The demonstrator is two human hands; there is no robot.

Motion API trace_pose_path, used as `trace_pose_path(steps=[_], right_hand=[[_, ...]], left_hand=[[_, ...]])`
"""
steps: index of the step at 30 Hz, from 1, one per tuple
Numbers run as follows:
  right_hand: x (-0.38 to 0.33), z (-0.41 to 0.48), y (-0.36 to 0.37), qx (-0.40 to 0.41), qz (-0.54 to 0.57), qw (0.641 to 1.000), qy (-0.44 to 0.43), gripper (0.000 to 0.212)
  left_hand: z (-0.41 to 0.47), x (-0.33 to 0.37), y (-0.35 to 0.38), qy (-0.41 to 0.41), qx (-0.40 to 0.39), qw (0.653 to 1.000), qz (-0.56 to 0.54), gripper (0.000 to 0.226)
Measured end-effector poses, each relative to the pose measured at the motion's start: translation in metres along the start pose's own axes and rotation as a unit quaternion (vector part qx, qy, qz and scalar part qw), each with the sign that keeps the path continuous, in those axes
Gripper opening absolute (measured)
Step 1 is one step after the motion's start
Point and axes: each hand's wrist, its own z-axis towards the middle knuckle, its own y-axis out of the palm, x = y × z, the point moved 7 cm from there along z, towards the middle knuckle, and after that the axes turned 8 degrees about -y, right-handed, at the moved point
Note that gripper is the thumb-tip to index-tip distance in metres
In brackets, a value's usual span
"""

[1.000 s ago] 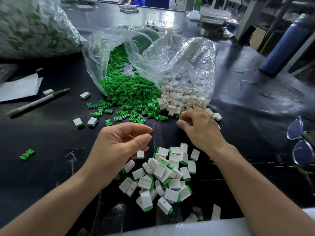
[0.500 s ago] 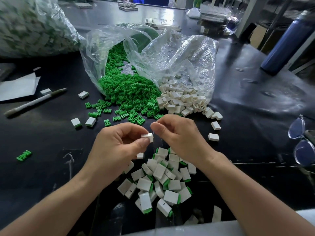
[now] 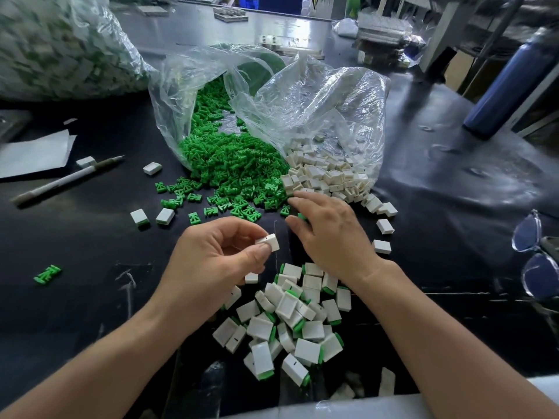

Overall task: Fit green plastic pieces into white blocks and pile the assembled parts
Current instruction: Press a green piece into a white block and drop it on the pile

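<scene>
My left hand (image 3: 211,258) pinches a white block (image 3: 268,241) between thumb and forefinger, above the black table. My right hand (image 3: 326,234) reaches over the loose green pieces (image 3: 239,207); a green piece (image 3: 302,217) shows between its thumb and fingers. A heap of green pieces (image 3: 223,164) spills from a clear bag (image 3: 181,95). White blocks (image 3: 326,176) spill from a second clear bag (image 3: 326,98) beside it. The pile of assembled white-and-green parts (image 3: 287,322) lies near the table's front edge, under my wrists.
A pen (image 3: 66,181) and white paper (image 3: 33,152) lie at left. A large filled bag (image 3: 60,46) stands at the back left. Glasses (image 3: 535,258) rest at the right edge, a blue bottle (image 3: 505,86) behind. Stray blocks (image 3: 152,217) and a green piece (image 3: 47,274) dot the table.
My right hand passed a white block to my left hand, then moved forward to the loose green pieces. My left hand kept its place, now holding the block.
</scene>
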Motion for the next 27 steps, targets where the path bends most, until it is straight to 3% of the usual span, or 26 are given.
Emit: trace_pose_path(steps=[4, 8, 17, 20, 22, 25, 27], right_hand=[[-0.006, 0.0, 0.016, -0.069, -0.021, 0.997, -0.033, 0.043], [-0.003, 0.002, 0.005, -0.003, -0.028, 0.999, -0.023, 0.031], [0.006, 0.0, 0.006, -0.001, 0.034, 0.999, 0.02, 0.022], [0.005, -0.003, -0.013, 0.093, 0.119, 0.988, 0.021, 0.02], [0.006, -0.007, -0.027, 0.157, 0.222, 0.962, 0.034, 0.018], [-0.004, -0.013, -0.031, 0.149, 0.358, 0.921, 0.031, 0.029], [-0.013, -0.016, -0.027, 0.116, 0.391, 0.913, 0.024, 0.036]], left_hand=[[0.0, -0.001, 0.0, -0.005, 0.0, 1.0, 0.006, 0.007], [-0.001, -0.002, -0.002, -0.017, 0.004, 1.0, -0.001, 0.01], [0.001, -0.006, 0.0, -0.032, -0.013, 0.999, 0.002, 0.012], [0.002, -0.006, 0.001, -0.034, -0.018, 0.999, -0.002, 0.01], [0.003, -0.007, 0.0, -0.034, -0.014, 0.999, -0.007, 0.007], [0.004, -0.007, 0.0, -0.038, -0.01, 0.999, -0.016, 0.005], [0.004, -0.007, 0.0, -0.037, -0.01, 0.999, -0.014, 0.005]])
